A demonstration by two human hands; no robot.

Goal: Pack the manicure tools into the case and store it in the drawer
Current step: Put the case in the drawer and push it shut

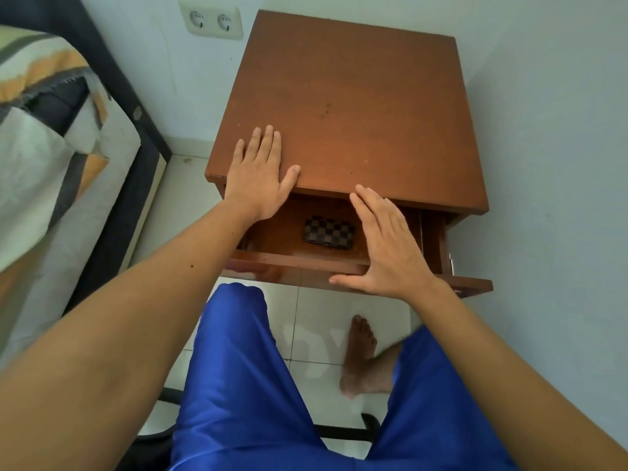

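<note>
- Blue shorts [244,385] fill the lower frame; one bare foot [360,355] rests on white floor tiles [316,321].
- Left hand [260,175] lies flat, fingers straight and together, palm down on the front left corner of the wooden nightstand [356,107]. Holds nothing.
- Right hand [387,246] is spread, fingers straight, over the drawer [289,261]; its thumb lies along the drawer's front edge. Grips nothing.
- Drawer stands pulled partway out beneath the nightstand top.
- Checkered case [329,232], closed, lies flat on the drawer floor near the middle, just left of the right hand.
- Bed [44,137] with patterned cover at left; double wall socket [211,22] behind.
</note>
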